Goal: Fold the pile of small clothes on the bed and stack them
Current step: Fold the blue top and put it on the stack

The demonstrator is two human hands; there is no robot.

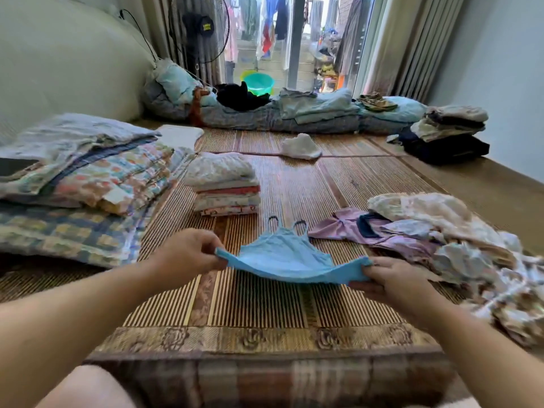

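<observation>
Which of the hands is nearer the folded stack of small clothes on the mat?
Left. The left hand pinches the blue top by one corner, close in front of the folded stack; the right hand holds the other corner, farther right beside the unfolded pile.

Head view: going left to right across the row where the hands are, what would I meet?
From the left: blue-and-yellow checked cushion, left hand, light blue strappy cotton top, right hand, loose pile of pale floral and lilac small clothes.

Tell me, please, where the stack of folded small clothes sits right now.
In the head view, the folded stack sits on the mat left of centre, just beyond the blue camisole, beside the bedding pile on its left.
</observation>
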